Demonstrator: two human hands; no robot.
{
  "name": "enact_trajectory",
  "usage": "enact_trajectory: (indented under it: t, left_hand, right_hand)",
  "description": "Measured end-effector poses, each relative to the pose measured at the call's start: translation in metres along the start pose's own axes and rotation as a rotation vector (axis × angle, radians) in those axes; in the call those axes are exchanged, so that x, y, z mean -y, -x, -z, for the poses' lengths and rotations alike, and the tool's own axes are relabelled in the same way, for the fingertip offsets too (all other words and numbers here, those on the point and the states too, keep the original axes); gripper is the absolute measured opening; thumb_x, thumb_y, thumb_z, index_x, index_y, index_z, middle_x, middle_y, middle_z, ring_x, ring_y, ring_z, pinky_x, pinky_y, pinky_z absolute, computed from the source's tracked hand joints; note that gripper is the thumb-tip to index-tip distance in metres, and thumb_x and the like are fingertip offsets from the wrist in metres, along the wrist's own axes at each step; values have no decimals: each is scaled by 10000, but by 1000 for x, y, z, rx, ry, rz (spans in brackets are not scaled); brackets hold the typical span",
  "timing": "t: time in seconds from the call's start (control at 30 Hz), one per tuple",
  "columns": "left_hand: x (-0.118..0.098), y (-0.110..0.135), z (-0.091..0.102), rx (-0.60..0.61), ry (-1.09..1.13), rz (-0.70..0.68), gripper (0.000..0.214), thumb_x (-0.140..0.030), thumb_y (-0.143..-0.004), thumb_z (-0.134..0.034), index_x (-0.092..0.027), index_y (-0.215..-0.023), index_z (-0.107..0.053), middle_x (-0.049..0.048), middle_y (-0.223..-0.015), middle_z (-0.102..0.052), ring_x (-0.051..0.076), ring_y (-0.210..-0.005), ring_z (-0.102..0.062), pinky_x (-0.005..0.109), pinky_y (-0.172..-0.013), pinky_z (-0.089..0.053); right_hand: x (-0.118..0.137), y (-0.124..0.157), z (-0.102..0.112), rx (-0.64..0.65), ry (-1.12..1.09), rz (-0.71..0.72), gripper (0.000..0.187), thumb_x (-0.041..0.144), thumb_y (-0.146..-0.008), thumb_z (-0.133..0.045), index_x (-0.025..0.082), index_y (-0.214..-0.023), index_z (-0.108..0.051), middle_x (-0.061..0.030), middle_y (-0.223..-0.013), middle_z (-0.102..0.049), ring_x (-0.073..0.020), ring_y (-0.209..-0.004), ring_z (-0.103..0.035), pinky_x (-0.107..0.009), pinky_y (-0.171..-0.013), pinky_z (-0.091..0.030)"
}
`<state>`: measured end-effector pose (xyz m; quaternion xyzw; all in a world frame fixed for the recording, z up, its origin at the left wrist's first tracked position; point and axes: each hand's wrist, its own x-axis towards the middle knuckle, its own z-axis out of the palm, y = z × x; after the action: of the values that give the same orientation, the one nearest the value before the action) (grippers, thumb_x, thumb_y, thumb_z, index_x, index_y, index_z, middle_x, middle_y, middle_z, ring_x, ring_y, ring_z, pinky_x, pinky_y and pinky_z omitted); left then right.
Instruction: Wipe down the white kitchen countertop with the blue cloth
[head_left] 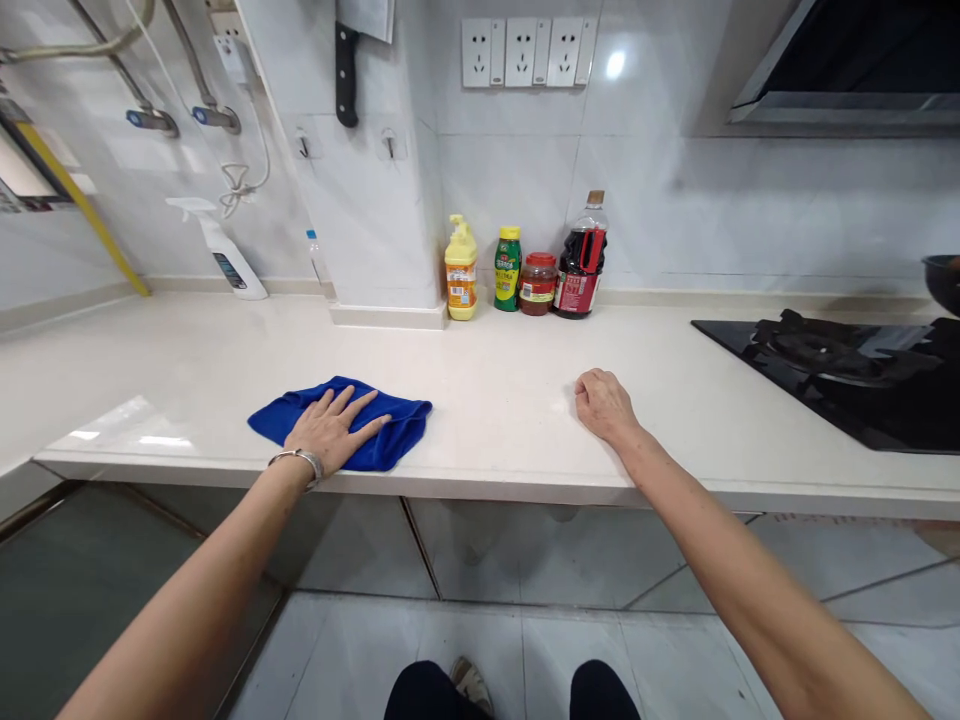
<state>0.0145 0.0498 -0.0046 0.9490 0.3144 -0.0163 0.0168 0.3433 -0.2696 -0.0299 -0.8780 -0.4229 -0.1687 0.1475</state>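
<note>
My left hand [330, 432] lies flat with spread fingers on a blue cloth [397, 428], pressing it against the white countertop [495, 400] near the front edge. A bracelet circles that wrist. Farther right, my right hand [604, 404] rests on the counter as a loose fist, apart from the cloth. Nothing shows between its curled fingers.
Against the wall stand a yellow pump bottle [461, 270], a green bottle [508, 270], a red-lidded jar [538, 285] and a dark sauce bottle [581, 262]. A white spray bottle [225, 255] is at left. A black gas stove [840, 375] is at right. A knife [346, 75] hangs above.
</note>
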Motion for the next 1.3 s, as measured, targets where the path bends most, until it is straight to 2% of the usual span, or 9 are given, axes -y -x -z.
enact_trajectory:
  t: [0.1, 0.23, 0.37, 0.67, 0.8, 0.9, 1.0, 1.13, 1.3]
  left_hand:
    - [-14, 2, 5, 51, -38, 125, 699, -630, -965, -275, -299, -1580, -229, 116, -1679, -187, 385, -1537, -152, 524, -1233, -218]
    - [-45, 7, 11, 50, -63, 229, 738, -659, -955, -275, -272, -1582, -221, 151, -1664, -217, 417, -1524, -173, 517, -1232, -212]
    - [-81, 4, 12, 28, -71, 261, 775, -692, -939, -296, -254, -1577, -249, 179, -1649, -242, 450, -1509, -196, 530, -1220, -230]
    - [-191, 5, 7, 23, 130, 47, 858, -779, -886, -297, -254, -1564, -302, 183, -1664, -192, 449, -1530, -85, 570, -1255, -138]
    - [-222, 23, 5, 54, 271, -119, 914, -823, -852, -300, -256, -1568, -287, 187, -1674, -131, 433, -1533, 18, 584, -1266, -54]
    - [-222, 38, 6, 64, 352, -203, 932, -843, -838, -287, -260, -1566, -294, 185, -1676, -124, 422, -1534, 41, 592, -1264, -26]
    - [-207, 49, 9, 85, 398, -292, 936, -872, -818, -282, -297, -1556, -315, 159, -1677, -149, 408, -1542, 2, 586, -1267, -40]
    - [-172, 51, 12, 111, 403, -358, 906, -893, -797, -312, -360, -1529, -357, 101, -1675, -206, 365, -1550, -70, 565, -1275, -71]
    - [-114, 40, 11, 79, 327, -232, 857, -873, -811, -354, -378, -1509, -392, 66, -1669, -239, 344, -1549, -119, 538, -1279, -112]
  right_hand:
    - [6, -1, 3, 39, 64, -6, 181, 73, -867, -477, 137, -939, -630, -127, -1018, -641, -265, -971, -517, -342, -830, -393]
    - [13, -2, 8, 92, 123, -21, 172, 99, -890, -491, 119, -992, -628, -143, -1056, -627, -275, -996, -510, -352, -833, -380]
    - [15, -3, 11, 101, 142, -14, 191, 116, -896, -494, 114, -1037, -622, -146, -1067, -619, -280, -1009, -509, -357, -825, -377]
    - [6, -2, 4, 70, 136, 8, 159, 134, -890, -492, 132, -947, -641, -129, -1034, -645, -273, -992, -521, -341, -810, -392]
    - [-3, 0, -9, -17, 120, 40, 138, 147, -873, -503, 153, -874, -641, -123, -969, -649, -265, -922, -525, -336, -771, -407]
    - [-12, 1, -19, -82, 76, 61, 145, 150, -858, -493, 173, -817, -630, -115, -923, -652, -260, -876, -532, -342, -738, -418]
    - [-25, 1, -28, -111, 20, 98, 142, 162, -831, -487, 190, -780, -617, -104, -894, -661, -257, -848, -552, -358, -762, -439]
    - [-39, 1, -36, -98, -38, 119, 154, 177, -808, -471, 200, -804, -623, -96, -906, -681, -261, -843, -581, -371, -769, -459]
    - [-41, 2, -36, -98, -66, 98, 170, 174, -788, -466, 202, -804, -633, -95, -900, -692, -261, -849, -600, -372, -775, -467]
